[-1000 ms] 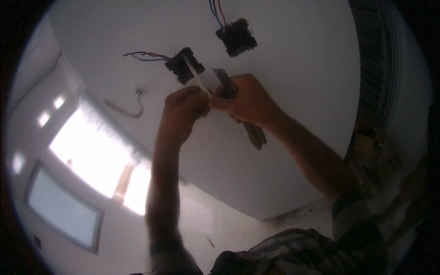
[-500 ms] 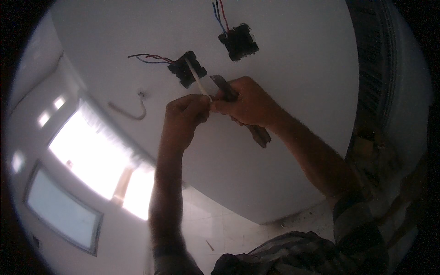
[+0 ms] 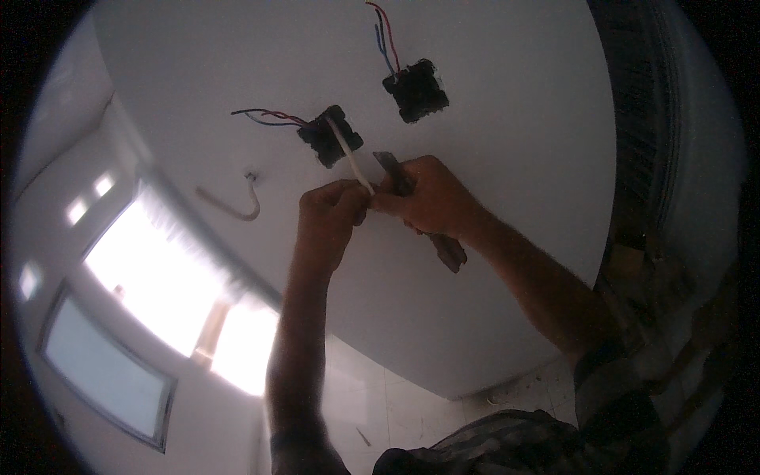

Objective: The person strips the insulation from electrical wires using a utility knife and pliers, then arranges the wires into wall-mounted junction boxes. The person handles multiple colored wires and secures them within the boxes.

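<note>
Well, before a pale wall [image 3: 514, 134] (bright window [image 3: 154, 261] leftward), left fingers [image 3: 348, 207] pinch cable [image 3: 351, 156], right fingers [image 3: 393, 204] grip a tool [image 3: 390, 169].

I look through one wide fisheye, the left of a side-by-side pair on the wearer's head. It faces the pale wall [image 3: 522, 158] and tips downward, so the patterned shirt [image 3: 499, 439] and tiled floor [image 3: 404, 400] come in along the lower edge. My viewpoint is within arm's reach of the wall, with the left hand [image 3: 331, 215] and right hand [image 3: 431, 196] near mid-picture. The lens bows straight edges toward a dark, rounded rim.
</note>
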Motion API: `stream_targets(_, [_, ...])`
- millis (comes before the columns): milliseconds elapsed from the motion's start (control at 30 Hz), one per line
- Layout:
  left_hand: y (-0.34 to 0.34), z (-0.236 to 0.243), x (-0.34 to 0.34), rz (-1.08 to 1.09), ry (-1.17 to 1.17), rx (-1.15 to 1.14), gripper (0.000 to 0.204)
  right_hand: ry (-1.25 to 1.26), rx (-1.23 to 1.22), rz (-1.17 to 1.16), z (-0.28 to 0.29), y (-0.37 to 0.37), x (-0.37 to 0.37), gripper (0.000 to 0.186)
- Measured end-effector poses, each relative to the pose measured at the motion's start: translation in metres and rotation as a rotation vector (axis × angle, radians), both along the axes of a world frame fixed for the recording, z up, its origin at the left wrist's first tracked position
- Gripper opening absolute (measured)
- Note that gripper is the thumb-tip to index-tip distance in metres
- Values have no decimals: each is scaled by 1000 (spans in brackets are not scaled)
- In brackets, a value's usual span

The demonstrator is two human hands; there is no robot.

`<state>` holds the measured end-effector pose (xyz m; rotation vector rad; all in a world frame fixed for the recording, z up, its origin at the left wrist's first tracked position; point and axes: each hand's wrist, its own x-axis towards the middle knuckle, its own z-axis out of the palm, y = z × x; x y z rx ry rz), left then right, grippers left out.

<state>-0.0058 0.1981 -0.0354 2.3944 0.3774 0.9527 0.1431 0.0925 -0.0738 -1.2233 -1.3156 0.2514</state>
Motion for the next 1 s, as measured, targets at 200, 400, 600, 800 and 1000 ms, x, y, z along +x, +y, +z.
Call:
stream_targets(200, [-2,-7,3,42,-71,77,24,-83,125,-40,-3,3,3,22])
stream_targets(400, [2,-11,3,-52,-115,110,23,-35,9,5,9,-6,5,19])
stream_targets(600, [4,-16,4,-66,-173,161,21,-96,3,-23,14,-9,1,18])
stream_targets(800, [6,-15,0,-121,-236,105,18,-32,-7,164,21,-15,5,15])
stream_targets(1000, [14,1,-3,-251,-321,48,15,162,132,293,24,-6,-4,12])
